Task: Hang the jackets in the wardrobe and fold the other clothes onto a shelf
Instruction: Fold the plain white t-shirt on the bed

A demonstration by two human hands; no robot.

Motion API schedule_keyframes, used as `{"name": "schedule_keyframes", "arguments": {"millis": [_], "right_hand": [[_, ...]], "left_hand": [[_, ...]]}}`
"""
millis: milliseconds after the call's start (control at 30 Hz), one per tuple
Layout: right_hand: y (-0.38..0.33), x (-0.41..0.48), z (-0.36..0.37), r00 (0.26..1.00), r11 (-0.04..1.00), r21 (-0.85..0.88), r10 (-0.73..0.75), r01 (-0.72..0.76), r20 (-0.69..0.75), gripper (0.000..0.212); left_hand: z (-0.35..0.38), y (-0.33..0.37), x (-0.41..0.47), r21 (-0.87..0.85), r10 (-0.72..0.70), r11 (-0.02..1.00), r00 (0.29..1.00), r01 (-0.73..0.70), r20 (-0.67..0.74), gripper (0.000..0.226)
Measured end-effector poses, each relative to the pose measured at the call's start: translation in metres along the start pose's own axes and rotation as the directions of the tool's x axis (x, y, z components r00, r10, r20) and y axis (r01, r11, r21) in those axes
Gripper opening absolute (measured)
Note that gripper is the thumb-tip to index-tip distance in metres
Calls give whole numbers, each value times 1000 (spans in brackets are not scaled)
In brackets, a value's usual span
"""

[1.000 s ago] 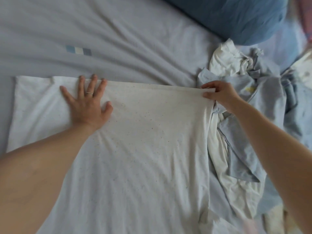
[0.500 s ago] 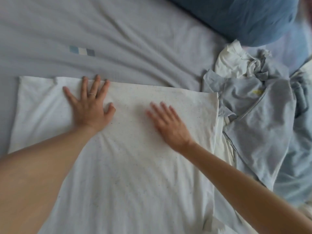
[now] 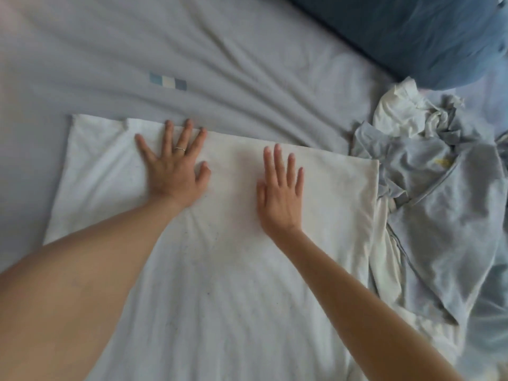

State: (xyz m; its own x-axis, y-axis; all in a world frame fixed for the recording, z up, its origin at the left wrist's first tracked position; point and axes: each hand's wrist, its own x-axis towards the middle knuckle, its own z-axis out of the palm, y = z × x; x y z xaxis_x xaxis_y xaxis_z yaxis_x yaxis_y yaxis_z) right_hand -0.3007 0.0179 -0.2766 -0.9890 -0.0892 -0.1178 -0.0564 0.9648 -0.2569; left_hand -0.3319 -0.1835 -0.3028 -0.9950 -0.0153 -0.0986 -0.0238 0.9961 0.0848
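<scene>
— While the left hand (image 3: 173,171) and right hand (image 3: 280,196) are down, where's the shirt (image 3: 220,284)?
— Spread flat on the bed (image 3: 192,50).
— And the fingers?
— Straight, palms pressing the shirt near its far edge, grasping nothing. A ring (image 3: 180,149) shows on the left.
— Anything else?
— A crumpled pile (image 3: 439,193) touches the shirt's right side; a blue pillow (image 3: 412,31) lies beyond, far right.

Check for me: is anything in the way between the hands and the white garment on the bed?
Nothing visible. The left hand and right hand both lie flat directly on the white garment. The crumpled pile of clothes sits by its right edge, clear of both hands. The shelf is out of view.
</scene>
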Motion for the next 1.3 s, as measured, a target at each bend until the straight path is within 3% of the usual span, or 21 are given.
{"name": "schedule_keyframes", "arguments": {"millis": [67, 133, 200, 267, 334, 400, 467, 567, 634, 734, 901, 1001, 1034, 1068, 1134, 1168, 1201, 1234, 1301], "right_hand": [[-49, -6, 26, 997, 992, 104, 63, -66, 37, 61], [-74, 2, 41, 948, 938, 144, 318, -314, -3, 62], [-87, 15, 53, 873, 865, 172, 485, -471, -51, 63], [-88, 22, 58, 854, 857, 136, 511, -497, -97, 67], [-100, 29, 65, 860, 860, 130, 504, -493, -81, 69], [-95, 24, 64, 845, 850, 100, 526, -518, -95, 70], [-91, 22, 60, 842, 848, 95, 529, -521, -106, 70], [-97, 24, 60, 853, 859, 77, 512, -506, -105, 69], [-100, 26, 60, 855, 862, 77, 507, -501, -108, 69], [-101, 27, 61, 854, 863, 67, 505, -500, -126, 69], [-101, 28, 63, 854, 867, 44, 497, -497, -150, 69], [-100, 28, 63, 856, 868, 47, 495, -494, -152, 68], [-100, 28, 63, 853, 866, 47, 500, -499, -154, 68], [-100, 28, 64, 851, 864, 47, 502, -501, -155, 68], [-100, 28, 64, 849, 862, 45, 505, -505, -153, 68], [-99, 27, 63, 849, 861, 44, 507, -506, -151, 68], [-99, 27, 63, 845, 857, 46, 515, -514, -148, 68], [-99, 27, 63, 844, 856, 47, 516, -515, -144, 68], [-101, 29, 63, 852, 863, 42, 503, -503, -145, 68]], "left_hand": [[-1, 0, 1, -73, 18, 997, 1000, -18, -2, 62], [-6, -11, 3, -240, 69, 968, 996, -79, -49, 57], [-10, -48, -6, -375, 113, 918, 991, -132, -73, 55], [-11, -89, -25, -317, 91, 940, 989, -125, -119, 53], [-16, -145, -38, -261, -99, 963, 989, 67, -112, 62], [-24, -174, -35, -333, -312, 897, 950, 290, -13, 81], [-30, -189, -22, -472, -359, 821, 933, 323, 14, 87], [-36, -197, 0, -748, -318, 605, 944, 273, 87, 58], [-40, -194, 16, -794, -296, 557, 952, 242, 82, 30], [-41, -200, 31, -750, -318, 636, 947, 182, -39, 7], [-25, -206, 22, -547, -285, 825, 940, 141, -187, 8], [-26, -185, 21, -315, -338, 916, 900, 248, -274, 33], [-33, -175, 19, -226, -292, 948, 899, 225, -327, 43], [-37, -160, 12, -163, -158, 981, 921, 106, -355, 50], [-34, -128, -18, -85, 265, 951, 928, -296, -262, 56], [-28, -118, -35, -47, 424, 900, 893, -434, -150, 57], [-20, -118, -47, 3, 491, 871, 870, -491, -43, 60], [-14, -126, -50, 59, 480, 875, 877, -481, 24, 65], [-4, -157, -32, 158, 290, 943, 956, -292, 37, 73]]}}
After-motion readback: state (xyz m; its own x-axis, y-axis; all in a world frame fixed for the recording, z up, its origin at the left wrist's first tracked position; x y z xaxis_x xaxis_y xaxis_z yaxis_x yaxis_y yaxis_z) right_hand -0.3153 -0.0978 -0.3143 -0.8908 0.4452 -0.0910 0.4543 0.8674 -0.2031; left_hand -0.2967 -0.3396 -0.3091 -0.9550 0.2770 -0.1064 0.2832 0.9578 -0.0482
